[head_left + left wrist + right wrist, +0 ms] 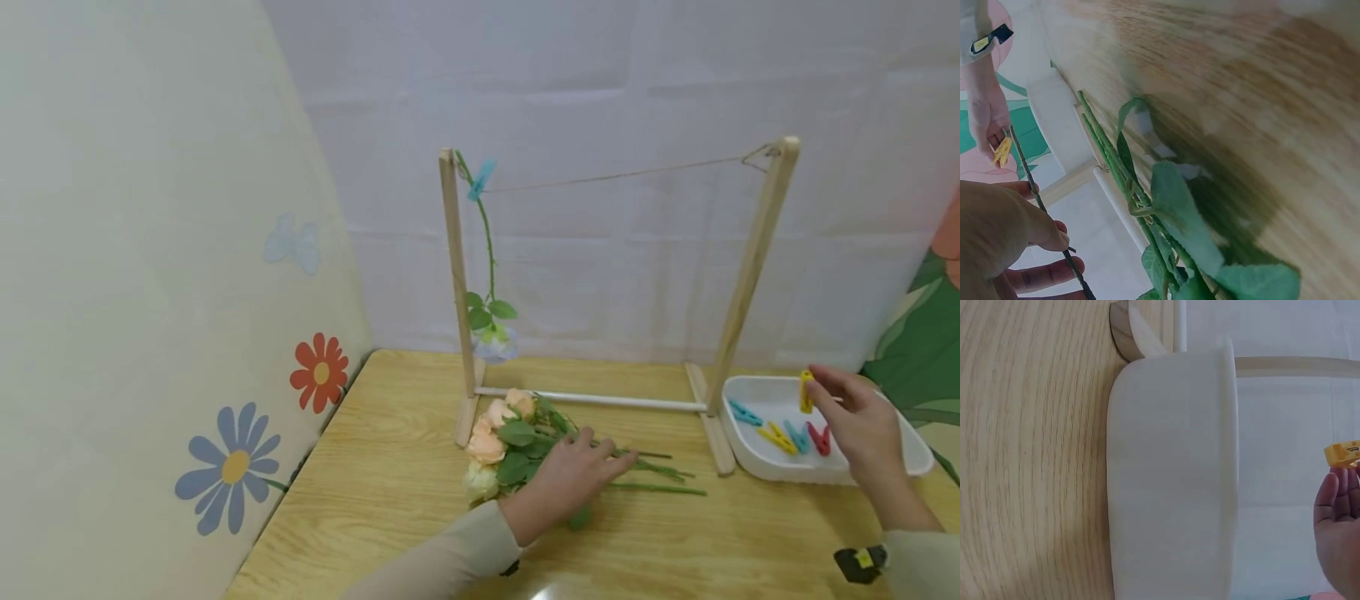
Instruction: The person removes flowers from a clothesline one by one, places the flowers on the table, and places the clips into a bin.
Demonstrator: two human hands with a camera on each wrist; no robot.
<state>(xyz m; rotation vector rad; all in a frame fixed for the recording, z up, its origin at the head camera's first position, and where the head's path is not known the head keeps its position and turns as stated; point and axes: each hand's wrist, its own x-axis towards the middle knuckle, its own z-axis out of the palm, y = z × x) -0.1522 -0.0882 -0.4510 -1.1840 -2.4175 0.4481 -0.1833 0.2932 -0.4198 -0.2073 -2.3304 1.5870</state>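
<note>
Over the bunch of peach and cream roses lying on the table, my left hand pinches one dark stem between thumb and fingers. Which bloom that stem belongs to cannot be told. My right hand holds a yellow clothespin by its fingertips above the white tray. From the left end of a string, a pale rose hangs head down, its stem clipped by a blue clothespin.
Several blue, yellow and red clothespins lie in the tray. The string runs between the posts of a wooden frame, which has a white crossbar low down. A painted wall borders the table at left.
</note>
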